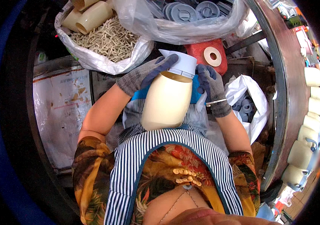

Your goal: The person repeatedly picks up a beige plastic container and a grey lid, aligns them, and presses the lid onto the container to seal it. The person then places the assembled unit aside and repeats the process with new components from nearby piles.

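Note:
A cream plastic jug body (pixel 167 101) leans on my lap, its mouth away from me. A pale blue-grey spout collar (pixel 182 64) sits over that mouth, slightly tilted, with a gap visible below it. My left hand (pixel 154 71), in a grey glove with dark blue fingers, grips the collar by the spout, thumb laid over its top. My gloved right hand (pixel 211 84) is closed at the collar's right side. From under its fingers a pale blue-grey handle (pixel 202 102) hangs down; whether it joins the collar is hidden.
Ahead-left, a white sack (pixel 109 67) holds cream tubes and many small beige pieces. A clear bag (pixel 160 35) of grey discs lies ahead. A red container (pixel 195 50) carries a cream ring (pixel 212 56). Right, a white bag (pixel 259 108) holds grey parts; jugs (pixel 302 153) line a brown board's (pixel 281 112) far side.

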`<state>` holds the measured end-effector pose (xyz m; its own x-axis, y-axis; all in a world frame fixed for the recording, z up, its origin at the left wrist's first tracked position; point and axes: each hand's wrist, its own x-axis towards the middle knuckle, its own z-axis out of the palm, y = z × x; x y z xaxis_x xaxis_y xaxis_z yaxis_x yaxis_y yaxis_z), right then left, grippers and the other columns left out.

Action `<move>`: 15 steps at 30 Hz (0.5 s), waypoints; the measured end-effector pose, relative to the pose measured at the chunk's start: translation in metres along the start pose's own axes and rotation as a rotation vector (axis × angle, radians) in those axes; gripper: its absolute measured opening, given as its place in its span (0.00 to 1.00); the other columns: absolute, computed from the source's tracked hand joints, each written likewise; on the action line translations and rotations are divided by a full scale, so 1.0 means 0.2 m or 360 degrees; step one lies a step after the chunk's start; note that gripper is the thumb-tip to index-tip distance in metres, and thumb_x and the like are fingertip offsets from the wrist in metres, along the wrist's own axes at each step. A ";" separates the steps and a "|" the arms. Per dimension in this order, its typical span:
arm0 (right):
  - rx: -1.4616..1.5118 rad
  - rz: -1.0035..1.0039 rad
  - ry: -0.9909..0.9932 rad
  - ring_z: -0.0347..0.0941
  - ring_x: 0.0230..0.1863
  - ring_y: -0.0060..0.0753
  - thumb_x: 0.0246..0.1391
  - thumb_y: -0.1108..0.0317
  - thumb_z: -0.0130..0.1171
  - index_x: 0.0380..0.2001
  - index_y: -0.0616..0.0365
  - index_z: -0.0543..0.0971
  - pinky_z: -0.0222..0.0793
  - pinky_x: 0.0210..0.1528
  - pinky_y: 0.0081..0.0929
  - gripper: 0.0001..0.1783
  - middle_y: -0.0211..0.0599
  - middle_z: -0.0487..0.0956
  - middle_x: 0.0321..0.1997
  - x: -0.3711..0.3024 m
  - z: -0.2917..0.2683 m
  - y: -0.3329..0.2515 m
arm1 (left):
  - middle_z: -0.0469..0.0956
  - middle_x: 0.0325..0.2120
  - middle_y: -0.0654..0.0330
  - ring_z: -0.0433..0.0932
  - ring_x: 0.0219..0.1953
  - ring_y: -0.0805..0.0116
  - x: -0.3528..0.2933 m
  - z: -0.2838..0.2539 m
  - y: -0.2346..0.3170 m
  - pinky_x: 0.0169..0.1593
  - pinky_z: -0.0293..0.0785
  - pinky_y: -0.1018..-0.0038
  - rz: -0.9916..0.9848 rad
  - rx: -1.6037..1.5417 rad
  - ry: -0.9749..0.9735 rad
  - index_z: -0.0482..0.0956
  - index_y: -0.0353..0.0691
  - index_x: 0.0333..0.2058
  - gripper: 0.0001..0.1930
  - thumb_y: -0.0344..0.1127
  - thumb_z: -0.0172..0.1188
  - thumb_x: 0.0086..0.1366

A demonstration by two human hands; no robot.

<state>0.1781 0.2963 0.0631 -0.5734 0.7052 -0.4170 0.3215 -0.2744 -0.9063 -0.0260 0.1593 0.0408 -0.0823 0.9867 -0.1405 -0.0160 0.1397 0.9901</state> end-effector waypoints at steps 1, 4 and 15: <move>0.0010 -0.0022 -0.0003 0.61 0.17 0.13 0.60 0.55 0.60 0.40 0.58 0.79 0.62 0.17 0.16 0.16 0.19 0.68 0.20 0.00 -0.01 0.01 | 0.75 0.52 0.49 0.77 0.51 0.63 -0.02 0.02 0.08 0.56 0.72 0.69 -0.0091 0.0077 0.0003 0.66 0.35 0.60 0.35 0.61 0.50 0.68; -0.0030 -0.0112 0.0002 0.63 0.17 0.13 0.59 0.54 0.61 0.39 0.59 0.79 0.63 0.17 0.17 0.17 0.21 0.69 0.20 -0.01 -0.02 0.04 | 0.76 0.51 0.47 0.76 0.52 0.62 -0.04 0.06 0.20 0.57 0.71 0.67 -0.0283 0.0053 0.0007 0.67 0.42 0.61 0.28 0.56 0.47 0.71; -0.0429 -0.0533 0.0201 0.73 0.22 0.20 0.57 0.58 0.62 0.39 0.60 0.78 0.69 0.21 0.22 0.15 0.32 0.78 0.26 0.10 -0.04 0.26 | 0.77 0.45 0.54 0.76 0.48 0.66 0.01 0.06 0.07 0.54 0.71 0.70 -0.0358 -0.0281 -0.0015 0.70 0.36 0.56 0.34 0.60 0.59 0.63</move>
<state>0.1902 0.3010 0.0090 -0.5884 0.8049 -0.0767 0.3283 0.1511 -0.9324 -0.0141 0.1649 0.0543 -0.0478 0.9334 -0.3556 -0.2061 0.3392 0.9179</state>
